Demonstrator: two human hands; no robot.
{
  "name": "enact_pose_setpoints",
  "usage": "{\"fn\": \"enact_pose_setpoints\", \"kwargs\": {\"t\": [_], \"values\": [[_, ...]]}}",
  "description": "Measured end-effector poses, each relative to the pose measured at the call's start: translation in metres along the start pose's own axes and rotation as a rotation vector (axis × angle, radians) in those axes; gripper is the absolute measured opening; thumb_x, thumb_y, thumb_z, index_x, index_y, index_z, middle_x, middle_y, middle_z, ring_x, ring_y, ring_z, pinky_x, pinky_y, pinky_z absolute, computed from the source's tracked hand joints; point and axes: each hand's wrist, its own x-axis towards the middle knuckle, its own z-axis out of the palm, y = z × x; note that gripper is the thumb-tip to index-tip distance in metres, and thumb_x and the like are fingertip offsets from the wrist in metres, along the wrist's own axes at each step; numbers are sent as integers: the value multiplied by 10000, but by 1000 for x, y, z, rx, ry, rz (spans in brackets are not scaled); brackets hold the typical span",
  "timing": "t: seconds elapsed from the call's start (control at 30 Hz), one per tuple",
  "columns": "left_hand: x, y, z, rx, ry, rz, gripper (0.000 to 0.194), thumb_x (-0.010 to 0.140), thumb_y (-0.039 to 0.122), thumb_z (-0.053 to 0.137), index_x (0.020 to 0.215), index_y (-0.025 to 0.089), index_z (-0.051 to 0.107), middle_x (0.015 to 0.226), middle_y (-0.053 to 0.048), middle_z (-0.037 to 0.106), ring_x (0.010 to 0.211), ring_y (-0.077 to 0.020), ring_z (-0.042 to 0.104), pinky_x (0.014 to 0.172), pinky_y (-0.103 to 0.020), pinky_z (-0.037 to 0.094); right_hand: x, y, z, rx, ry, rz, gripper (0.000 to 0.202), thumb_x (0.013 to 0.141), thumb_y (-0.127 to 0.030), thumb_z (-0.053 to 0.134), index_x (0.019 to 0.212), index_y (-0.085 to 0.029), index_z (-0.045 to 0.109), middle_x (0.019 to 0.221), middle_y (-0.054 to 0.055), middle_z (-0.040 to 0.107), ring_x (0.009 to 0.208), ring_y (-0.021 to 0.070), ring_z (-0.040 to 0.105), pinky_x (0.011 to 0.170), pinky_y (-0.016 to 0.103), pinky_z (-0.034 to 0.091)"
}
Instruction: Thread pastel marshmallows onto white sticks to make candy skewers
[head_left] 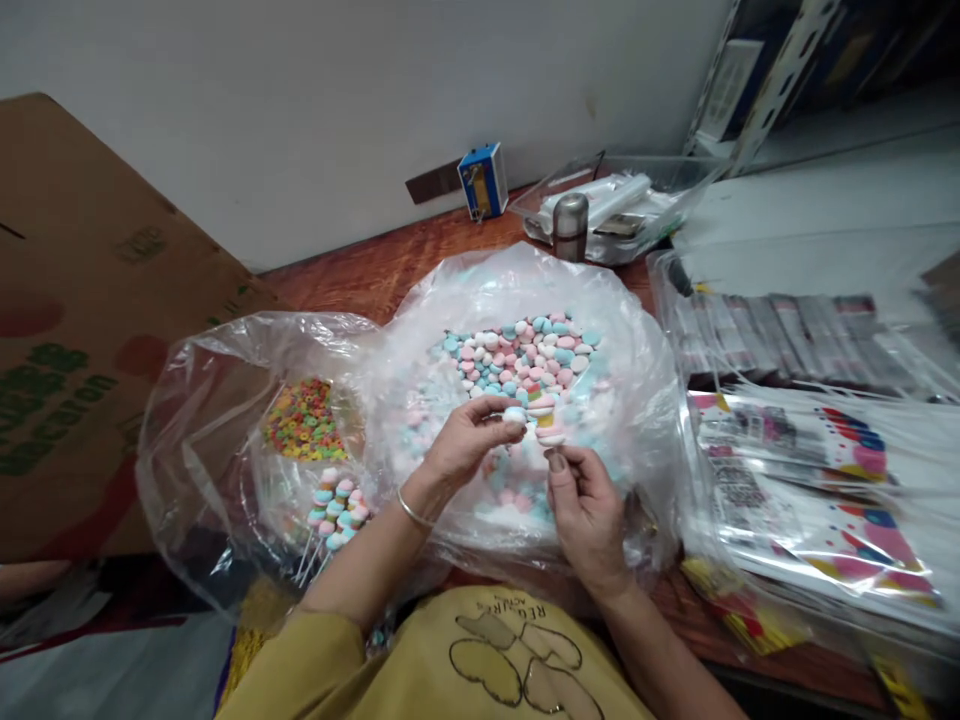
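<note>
My left hand [474, 445] pinches a small white and pale-blue round candy [514, 416] between thumb and fingertips. Beside it, my right hand [589, 505] grips the lower end of a candy skewer [550, 435], stacked with pink, white and yellow pieces; the stick is mostly hidden by my fingers. Both hands are over a large clear plastic bag [630, 380], spread open around a heap of pink, blue and white candies [525, 350]. Several stacked candy skewers [341, 510] lie left of my left forearm, their white sticks pointing toward me.
Small red, yellow and green ring candies [304, 420] lie in another plastic bag [217, 370] on the left. A cardboard box [112, 300] stands beyond it. Printed packaging bags [810, 490] are piled on the right. A metal cup [570, 225] and clear tray [675, 190] are behind.
</note>
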Motion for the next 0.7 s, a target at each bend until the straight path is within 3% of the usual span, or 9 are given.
{"fn": "enact_pose_setpoints", "kwargs": {"t": [0.13, 0.27, 0.53, 0.7], "values": [[-28, -18, 4, -18, 6, -17, 454, 571, 277, 972, 972, 156, 797, 788, -39, 754, 708, -145, 679, 722, -273, 550, 0, -7, 4, 37, -37, 38, 239, 952, -454, 655, 945, -219, 610, 802, 4, 669, 701, 162, 633, 636, 255, 520], [-42, -24, -3, -48, -18, -71, 493, 607, 321, 959, 1048, 158, 809, 785, -55, 759, 656, -147, 671, 674, -273, 537, -1, -8, 6, -6, -75, 75, 268, 918, -476, 683, 915, -216, 615, 786, 6, 669, 683, 166, 628, 625, 260, 525], [-53, -29, -12, -205, 36, -144, 479, 588, 325, 969, 1017, 166, 828, 985, -97, 792, 797, -171, 729, 841, -313, 578, 0, -9, 11, -12, -126, 136, 320, 904, -525, 673, 895, -211, 613, 764, 14, 671, 638, 171, 629, 581, 269, 531], [-51, -30, -11, -211, 69, -78, 487, 584, 288, 973, 1026, 167, 809, 866, -66, 777, 747, -154, 718, 796, -293, 581, -2, -5, 13, 9, -162, 159, 341, 931, -547, 652, 961, -208, 628, 811, 32, 703, 677, 188, 659, 618, 290, 552]]}}
